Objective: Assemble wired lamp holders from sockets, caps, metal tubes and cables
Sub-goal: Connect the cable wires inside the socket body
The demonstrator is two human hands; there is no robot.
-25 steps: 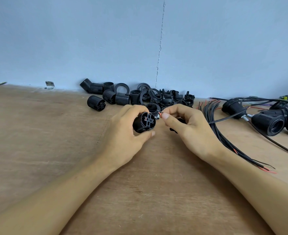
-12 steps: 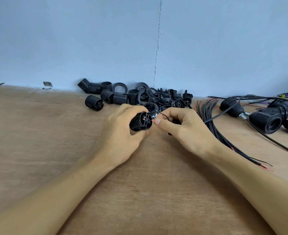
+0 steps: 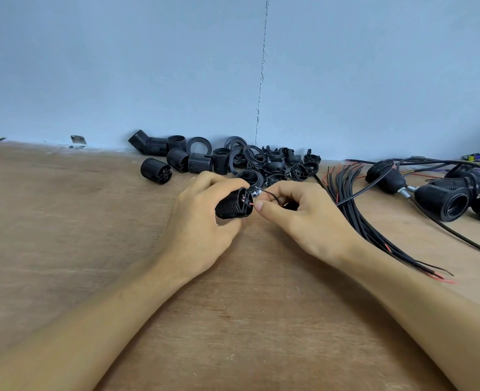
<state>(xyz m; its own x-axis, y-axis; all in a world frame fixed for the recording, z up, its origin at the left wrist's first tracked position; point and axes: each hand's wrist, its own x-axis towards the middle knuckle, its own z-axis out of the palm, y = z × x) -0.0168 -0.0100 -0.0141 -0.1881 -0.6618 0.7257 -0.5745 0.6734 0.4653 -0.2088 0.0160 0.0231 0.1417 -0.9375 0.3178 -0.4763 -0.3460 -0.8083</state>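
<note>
Left hand (image 3: 202, 221) wraps round the ribbed black socket (image 3: 230, 207), mid-table, just in front of the pile of black parts (image 3: 261, 162). Right hand (image 3: 298, 215) pinches the thin cable (image 3: 360, 191). The socket has rolled side-on since a second ago, and the red wire tip (image 3: 250, 204) now meets its terminal face.

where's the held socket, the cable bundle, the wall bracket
held socket (image 3: 229, 207): head view, ribbed side
cable bundle (image 3: 342, 184): head view, black strands, upper part
wall bracket (image 3: 78, 141): head view, flat plate
</note>
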